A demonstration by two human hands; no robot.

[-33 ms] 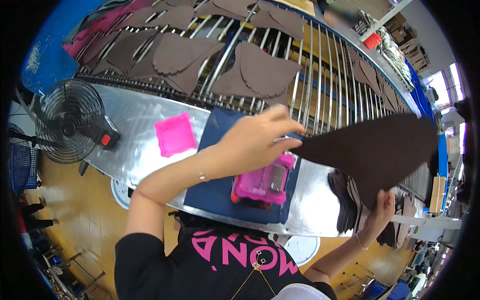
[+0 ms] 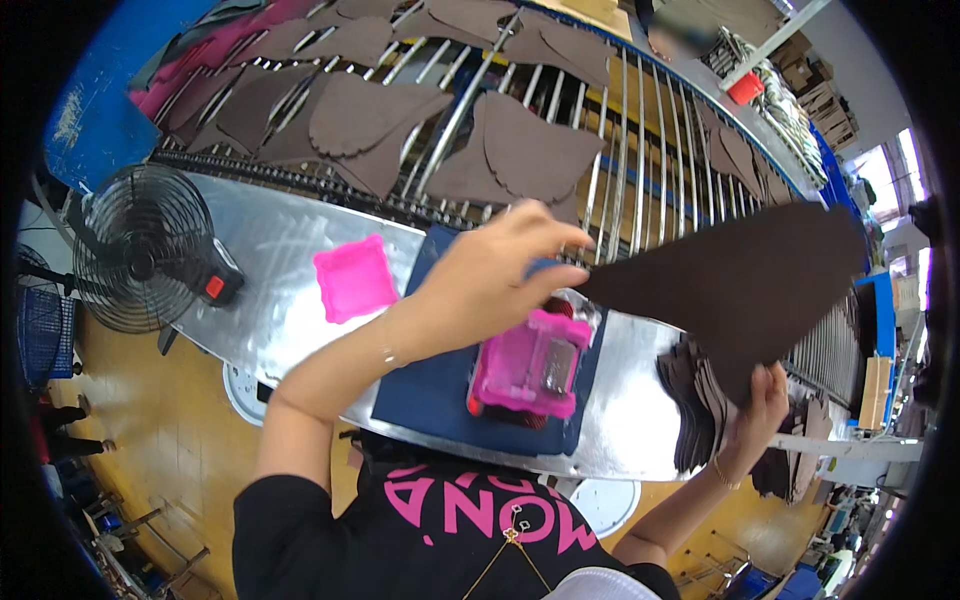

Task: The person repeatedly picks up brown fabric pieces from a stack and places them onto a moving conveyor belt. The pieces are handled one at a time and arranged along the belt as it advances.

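Note:
My right hand [image 2: 762,408] grips the lower edge of a large dark brown sheet piece [image 2: 740,285], held raised over the right of the metal table. Beside the piece's pointed left tip is my left hand [image 2: 510,258], its thumb and forefinger apart, the thumb close to the tip; contact is unclear. Below that hand, a pink scallop-edged tray [image 2: 507,372] with a greyish rectangular block in it sits on something red and dark, over a dark blue mat [image 2: 425,405]. Under the raised piece lies a stack of similar brown pieces [image 2: 692,412].
Beyond the table, a rack of metal bars [image 2: 625,160] carries several brown cut pieces [image 2: 535,145]. A pink square dish [image 2: 357,280] lies left of the mat. A black fan [image 2: 143,248] stands at the left end. More brown pieces [image 2: 800,450] hang past the right edge.
My left thumb and forefinger have parted a little and shifted left. The brown piece, still in my right hand, has moved slightly left.

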